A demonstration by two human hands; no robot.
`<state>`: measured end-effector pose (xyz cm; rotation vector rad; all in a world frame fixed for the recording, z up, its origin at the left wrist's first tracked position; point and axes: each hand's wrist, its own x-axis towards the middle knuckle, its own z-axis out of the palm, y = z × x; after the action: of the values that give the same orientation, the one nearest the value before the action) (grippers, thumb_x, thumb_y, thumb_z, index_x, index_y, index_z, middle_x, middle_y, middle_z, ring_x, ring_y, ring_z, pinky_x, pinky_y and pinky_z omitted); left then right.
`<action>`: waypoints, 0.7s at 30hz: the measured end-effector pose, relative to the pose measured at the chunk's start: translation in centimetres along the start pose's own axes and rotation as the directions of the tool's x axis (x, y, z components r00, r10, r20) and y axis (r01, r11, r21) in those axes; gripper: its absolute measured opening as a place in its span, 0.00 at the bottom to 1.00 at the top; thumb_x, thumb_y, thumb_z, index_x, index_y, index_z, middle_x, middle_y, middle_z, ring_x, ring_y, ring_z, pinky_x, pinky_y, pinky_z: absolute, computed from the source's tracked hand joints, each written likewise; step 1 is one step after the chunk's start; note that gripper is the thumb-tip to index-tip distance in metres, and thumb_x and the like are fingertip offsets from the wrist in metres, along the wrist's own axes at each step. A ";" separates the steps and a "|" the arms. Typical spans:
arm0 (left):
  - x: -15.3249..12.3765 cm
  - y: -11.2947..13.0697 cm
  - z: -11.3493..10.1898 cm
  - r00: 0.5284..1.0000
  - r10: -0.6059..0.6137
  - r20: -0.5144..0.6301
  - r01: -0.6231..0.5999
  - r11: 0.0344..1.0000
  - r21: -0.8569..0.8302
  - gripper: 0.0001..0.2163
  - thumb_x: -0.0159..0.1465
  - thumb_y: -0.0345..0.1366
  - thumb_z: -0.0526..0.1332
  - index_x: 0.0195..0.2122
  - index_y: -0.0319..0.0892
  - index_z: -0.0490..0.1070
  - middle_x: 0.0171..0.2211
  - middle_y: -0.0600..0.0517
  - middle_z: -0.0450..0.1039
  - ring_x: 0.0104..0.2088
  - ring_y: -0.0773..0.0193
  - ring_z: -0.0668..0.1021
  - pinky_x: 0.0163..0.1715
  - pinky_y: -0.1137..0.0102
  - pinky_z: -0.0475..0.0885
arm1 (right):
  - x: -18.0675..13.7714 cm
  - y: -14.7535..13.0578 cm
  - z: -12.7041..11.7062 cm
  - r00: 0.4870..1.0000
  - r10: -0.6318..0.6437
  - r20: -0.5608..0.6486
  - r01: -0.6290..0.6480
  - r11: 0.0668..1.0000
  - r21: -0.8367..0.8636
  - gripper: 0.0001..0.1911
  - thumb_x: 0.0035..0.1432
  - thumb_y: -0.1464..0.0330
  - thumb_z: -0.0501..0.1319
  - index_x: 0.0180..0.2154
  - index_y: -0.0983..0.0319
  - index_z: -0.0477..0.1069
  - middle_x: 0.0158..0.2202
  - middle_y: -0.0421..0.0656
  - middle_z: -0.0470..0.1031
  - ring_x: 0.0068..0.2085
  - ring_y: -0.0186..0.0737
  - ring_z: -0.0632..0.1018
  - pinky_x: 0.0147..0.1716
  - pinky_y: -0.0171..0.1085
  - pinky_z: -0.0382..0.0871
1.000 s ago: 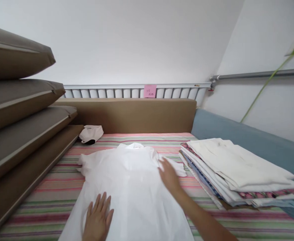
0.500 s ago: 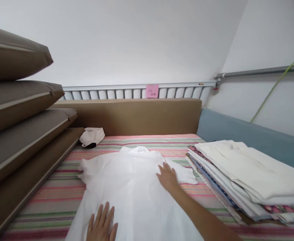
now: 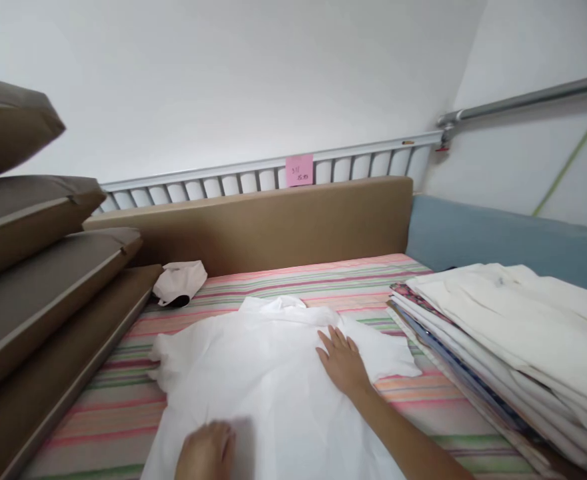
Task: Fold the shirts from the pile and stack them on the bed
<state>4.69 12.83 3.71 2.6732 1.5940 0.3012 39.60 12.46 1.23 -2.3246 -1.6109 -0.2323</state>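
Nearest you, your left hand (image 3: 206, 452) rested on the lower body of the white shirt (image 3: 268, 380), blurred and with fingers curled, though you could not tell whether they pinched cloth. Your right hand (image 3: 342, 361) lay flat beside the right sleeve, fingers spread and pressing lightly. The shirt lay spread out on the striped mattress (image 3: 323, 280), collar away from you. Its thin, limp weave looked light and apt to wrinkle or slide, so seams, shoulders or hem offered the surest hold. To your right stood a stack of folded garments (image 3: 498, 333), smooth and flat. To your left, brown cushions (image 3: 48, 280) lay stepped. Beyond, a small crumpled white cloth (image 3: 180, 283), a tan padded headboard (image 3: 273, 227) and a pink note (image 3: 299, 170).
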 end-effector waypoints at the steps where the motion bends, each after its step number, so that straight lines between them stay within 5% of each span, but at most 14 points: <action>1: 2.4 0.8 -1.7 0.999 0.036 0.005 -0.036 0.998 -0.049 0.15 0.63 0.39 0.48 0.38 0.47 0.75 0.39 0.47 0.78 0.40 0.57 0.78 0.42 0.61 0.70 | -0.1 -0.2 -0.1 1.000 0.003 -0.002 -0.003 1.000 0.006 0.25 0.61 0.60 0.49 0.58 0.58 0.62 0.63 0.49 0.56 0.63 0.50 0.58 0.59 0.50 0.46; 6: 16.5 6.4 -6.6 0.985 0.173 -0.007 -0.173 0.980 -0.094 0.16 0.63 0.34 0.48 0.49 0.39 0.69 0.49 0.43 0.72 0.50 0.55 0.72 0.51 0.61 0.64 | -0.1 -0.4 -0.2 1.000 0.013 -0.013 -0.012 0.999 0.045 0.24 0.61 0.61 0.50 0.58 0.58 0.62 0.63 0.49 0.56 0.63 0.50 0.57 0.59 0.51 0.47; 12: 28.7 11.6 -3.4 0.955 0.259 0.144 -0.243 0.963 -0.119 0.27 0.57 0.30 0.57 0.59 0.40 0.57 0.60 0.43 0.61 0.59 0.54 0.64 0.54 0.62 0.61 | 0.0 0.3 0.1 1.000 -0.002 0.000 0.002 0.996 0.088 0.25 0.62 0.60 0.49 0.59 0.57 0.61 0.64 0.48 0.54 0.64 0.50 0.55 0.60 0.51 0.46; 15: 31.5 13.2 -2.0 0.930 0.274 0.246 -0.249 0.960 -0.128 0.33 0.51 0.36 0.65 0.59 0.42 0.58 0.52 0.44 0.70 0.51 0.53 0.72 0.47 0.63 0.66 | 0.1 0.4 0.1 1.000 0.007 0.029 -0.010 0.994 0.108 0.25 0.62 0.60 0.49 0.59 0.56 0.60 0.64 0.48 0.53 0.64 0.50 0.54 0.60 0.50 0.46; 18: 31.9 13.6 -2.5 0.919 0.291 0.266 -0.276 0.957 -0.092 0.20 0.50 0.36 0.65 0.46 0.44 0.70 0.39 0.47 0.77 0.42 0.54 0.77 0.43 0.62 0.67 | 0.1 0.5 0.2 0.999 0.023 0.033 -0.027 0.991 0.132 0.25 0.62 0.59 0.49 0.59 0.55 0.60 0.64 0.47 0.53 0.64 0.49 0.53 0.61 0.48 0.45; 21: 29.2 13.1 -4.3 0.923 0.346 0.168 -0.349 0.937 -0.011 0.08 0.57 0.33 0.58 0.38 0.41 0.72 0.38 0.45 0.76 0.43 0.54 0.75 0.47 0.60 0.63 | 0.0 0.4 0.3 1.000 0.018 0.006 -0.019 0.989 0.145 0.24 0.62 0.59 0.49 0.59 0.55 0.61 0.64 0.47 0.54 0.64 0.48 0.54 0.61 0.48 0.45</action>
<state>28.88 31.69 14.03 2.8968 1.0785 0.0588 39.99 12.41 0.87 -2.2306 -1.5530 -0.1022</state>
